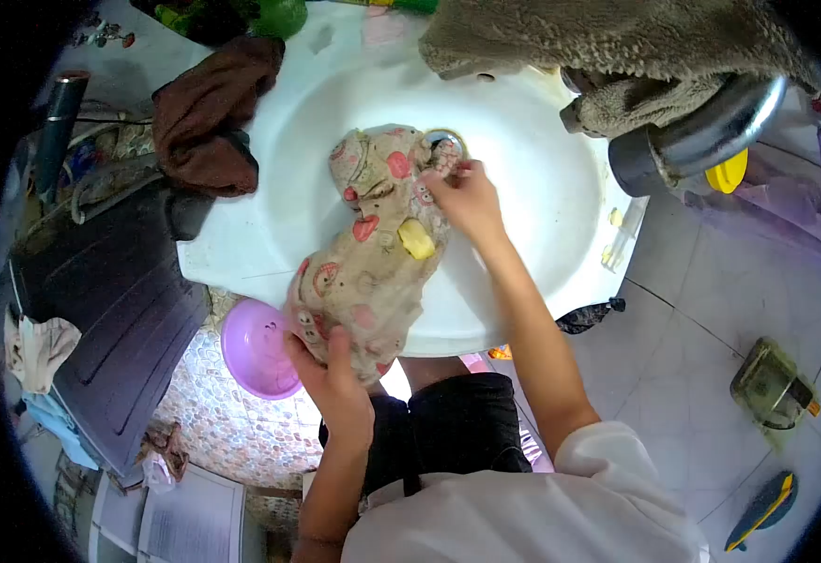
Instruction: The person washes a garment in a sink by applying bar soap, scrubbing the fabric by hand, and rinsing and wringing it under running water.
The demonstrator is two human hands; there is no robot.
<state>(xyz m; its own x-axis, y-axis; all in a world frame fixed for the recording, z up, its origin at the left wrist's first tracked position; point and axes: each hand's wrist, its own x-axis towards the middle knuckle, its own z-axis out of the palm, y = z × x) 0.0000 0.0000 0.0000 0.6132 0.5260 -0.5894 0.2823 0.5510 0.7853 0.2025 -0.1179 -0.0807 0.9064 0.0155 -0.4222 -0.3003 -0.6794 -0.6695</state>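
A wet beige cloth with red and pink prints (359,272) lies across the white sink basin (542,216) and over its front edge. On the cloth rests a small yellow piece, which looks like soap (416,239). My left hand (335,380) grips the cloth's lower end at the sink's front edge. At the cloth's upper right end, beside the round drain (445,141), my right hand (467,199) pinches a fold of the fabric with bent fingers.
A brown cloth (209,122) hangs on the sink's left rim. A thick grey-brown towel (617,42) lies along the back, near a metal pipe (711,141). Below left is a purple basin (260,349). A dustpan-like object (773,389) and a slipper (765,511) are on the floor.
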